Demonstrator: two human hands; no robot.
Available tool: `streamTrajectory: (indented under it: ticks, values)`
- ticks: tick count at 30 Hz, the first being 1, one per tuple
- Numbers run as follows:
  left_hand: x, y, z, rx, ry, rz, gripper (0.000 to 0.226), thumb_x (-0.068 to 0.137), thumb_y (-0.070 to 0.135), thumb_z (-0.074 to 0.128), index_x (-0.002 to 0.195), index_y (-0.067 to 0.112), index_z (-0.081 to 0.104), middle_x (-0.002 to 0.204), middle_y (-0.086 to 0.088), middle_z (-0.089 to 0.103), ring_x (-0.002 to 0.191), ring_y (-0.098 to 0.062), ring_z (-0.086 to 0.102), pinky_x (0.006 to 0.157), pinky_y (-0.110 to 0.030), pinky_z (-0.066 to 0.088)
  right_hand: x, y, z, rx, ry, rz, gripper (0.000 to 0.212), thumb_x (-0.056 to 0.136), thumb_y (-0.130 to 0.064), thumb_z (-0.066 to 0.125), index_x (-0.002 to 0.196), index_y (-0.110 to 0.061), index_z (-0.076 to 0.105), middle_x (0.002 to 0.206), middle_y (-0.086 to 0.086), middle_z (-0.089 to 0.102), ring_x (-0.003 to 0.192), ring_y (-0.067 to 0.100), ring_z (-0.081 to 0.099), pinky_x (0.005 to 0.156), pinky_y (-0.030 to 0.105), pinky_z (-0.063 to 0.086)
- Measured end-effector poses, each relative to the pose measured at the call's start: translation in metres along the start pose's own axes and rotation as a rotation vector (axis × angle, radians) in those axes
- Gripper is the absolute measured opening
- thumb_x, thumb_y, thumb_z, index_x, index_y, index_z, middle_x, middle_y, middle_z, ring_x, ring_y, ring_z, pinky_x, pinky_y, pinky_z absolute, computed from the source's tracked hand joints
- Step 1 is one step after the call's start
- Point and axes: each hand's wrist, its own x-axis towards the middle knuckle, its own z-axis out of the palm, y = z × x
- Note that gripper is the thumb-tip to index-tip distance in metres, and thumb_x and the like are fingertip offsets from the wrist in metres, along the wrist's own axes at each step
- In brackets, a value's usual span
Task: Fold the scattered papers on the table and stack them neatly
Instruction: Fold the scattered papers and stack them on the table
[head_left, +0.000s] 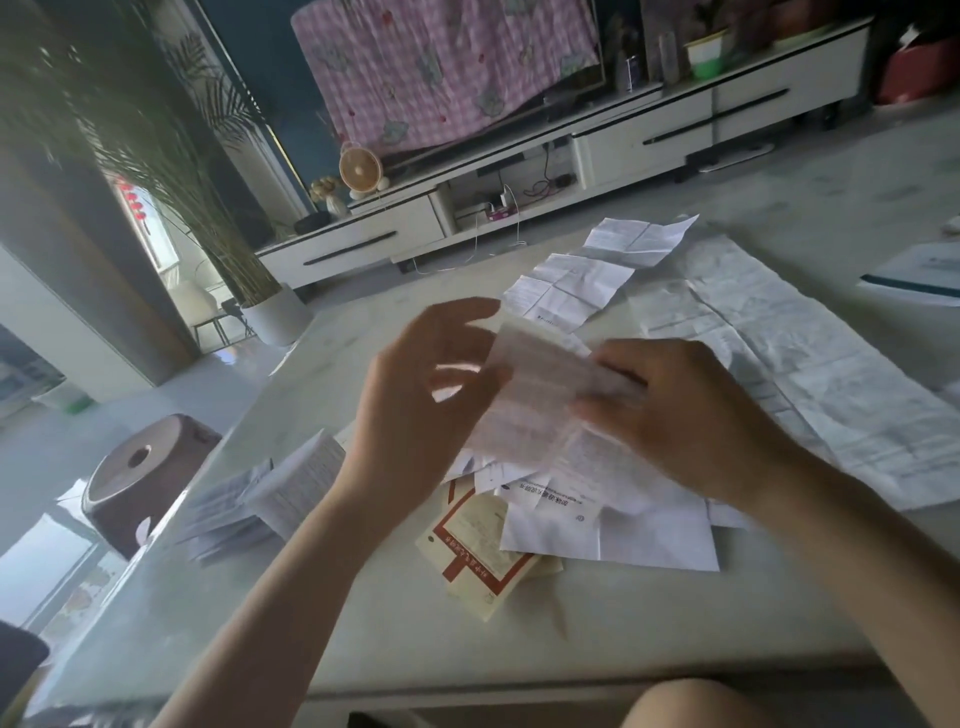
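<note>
The right hand (691, 415) grips a thin printed sheet (535, 395) above the loose papers (623, 535) on the worktop (363, 623). The left hand (431, 395), fingers spread, meets its other edge; blur hides any grip. Best to match edges before creasing, then add it to the folded stack (291, 488). The print looks Chinese but is too small to read.

Pink checked cloth (441, 67) covers what may be a television, with a small fan (360, 169) nearby.
</note>
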Motion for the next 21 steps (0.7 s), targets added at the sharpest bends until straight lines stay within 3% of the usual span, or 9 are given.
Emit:
streamTrajectory:
  ticks: [2, 3, 5, 6, 9, 11, 15, 18, 21]
  values:
    - [0.002, -0.004, -0.002, -0.025, 0.09, -0.105, 0.051, 0.07, 0.02, 0.075, 0.114, 0.033, 0.052, 0.111, 0.015, 0.059, 0.103, 0.001, 0.056, 0.09, -0.028, 0.048, 0.004, 0.002, -0.003, 0.155, 0.115, 0.091, 0.021, 0.081, -0.019, 0.068, 0.065, -0.01, 0.057, 0.047, -0.009, 0.049, 0.045, 0.003, 0.045, 0.044, 0.011, 0.031]
    - [0.003, -0.008, -0.003, -0.057, 0.106, -0.203, 0.062, 0.065, 0.03, 0.078, 0.12, 0.032, 0.049, 0.117, 0.014, 0.056, 0.109, 0.0, 0.054, 0.093, -0.029, 0.046, 0.005, 0.002, -0.006, 0.299, 0.169, 0.159, 0.017, 0.08, -0.019, 0.069, 0.067, -0.011, 0.061, 0.051, -0.009, 0.056, 0.048, 0.003, 0.05, 0.047, 0.011, 0.036]
    - [0.0, -0.014, -0.004, -0.176, -0.011, -0.393, 0.081, 0.057, 0.043, 0.084, 0.128, 0.028, 0.047, 0.124, 0.008, 0.058, 0.113, -0.007, 0.056, 0.095, -0.032, 0.045, 0.007, 0.003, -0.009, 0.585, 0.206, 0.298, 0.007, 0.078, -0.017, 0.071, 0.082, -0.012, 0.069, 0.075, -0.001, 0.072, 0.071, 0.013, 0.067, 0.07, 0.027, 0.053]
    - [-0.003, -0.017, -0.003, -0.26, -0.116, -0.458, 0.081, 0.058, 0.045, 0.081, 0.129, 0.023, 0.049, 0.123, 0.004, 0.061, 0.111, -0.011, 0.059, 0.095, -0.035, 0.047, 0.008, 0.005, -0.008, 0.676, 0.193, 0.369, 0.01, 0.077, -0.016, 0.071, 0.086, -0.012, 0.07, 0.083, 0.004, 0.073, 0.08, 0.019, 0.069, 0.079, 0.035, 0.054]
    - [-0.01, -0.022, 0.007, -0.441, -0.265, -0.533, 0.034, 0.078, 0.025, 0.071, 0.108, 0.01, 0.066, 0.106, -0.007, 0.071, 0.098, -0.022, 0.067, 0.081, -0.034, 0.056, 0.007, 0.008, 0.001, 0.749, 0.125, 0.501, 0.012, 0.076, -0.018, 0.072, 0.085, -0.011, 0.072, 0.088, 0.007, 0.074, 0.088, 0.026, 0.069, 0.089, 0.045, 0.052]
    - [-0.011, -0.02, 0.013, -0.398, -0.192, -0.553, 0.013, 0.088, 0.01, 0.058, 0.092, 0.008, 0.069, 0.094, -0.01, 0.073, 0.086, -0.024, 0.07, 0.07, -0.031, 0.058, 0.006, 0.008, 0.007, 0.738, 0.097, 0.523, 0.011, 0.077, -0.019, 0.071, 0.085, -0.012, 0.072, 0.087, 0.005, 0.074, 0.087, 0.024, 0.069, 0.087, 0.043, 0.053]
    - [-0.012, -0.016, 0.015, -0.31, -0.104, -0.554, 0.02, 0.093, 0.006, 0.05, 0.087, 0.012, 0.068, 0.082, -0.005, 0.073, 0.073, -0.019, 0.07, 0.057, -0.027, 0.056, 0.006, 0.008, 0.008, 0.73, 0.014, 0.55, 0.013, 0.087, -0.007, 0.057, 0.091, -0.009, 0.07, 0.088, 0.004, 0.072, 0.084, 0.018, 0.067, 0.077, 0.029, 0.05]
    - [-0.012, -0.014, 0.01, -0.348, -0.086, -0.606, 0.026, 0.093, 0.001, 0.047, 0.086, 0.015, 0.068, 0.078, -0.004, 0.072, 0.073, -0.02, 0.069, 0.065, -0.035, 0.058, 0.007, 0.007, 0.004, 0.835, -0.097, 0.587, 0.031, 0.086, 0.01, 0.039, 0.098, -0.002, 0.065, 0.091, 0.011, 0.067, 0.085, 0.021, 0.062, 0.077, 0.03, 0.048]
    - [-0.014, -0.015, 0.005, -0.42, -0.081, -0.62, 0.037, 0.091, -0.004, 0.04, 0.078, 0.013, 0.07, 0.077, -0.01, 0.066, 0.068, -0.022, 0.062, 0.062, -0.034, 0.051, 0.004, 0.004, 0.003, 0.827, -0.135, 0.539, 0.032, 0.086, 0.012, 0.042, 0.079, -0.008, 0.066, 0.077, 0.005, 0.066, 0.076, 0.018, 0.057, 0.066, 0.024, 0.042]
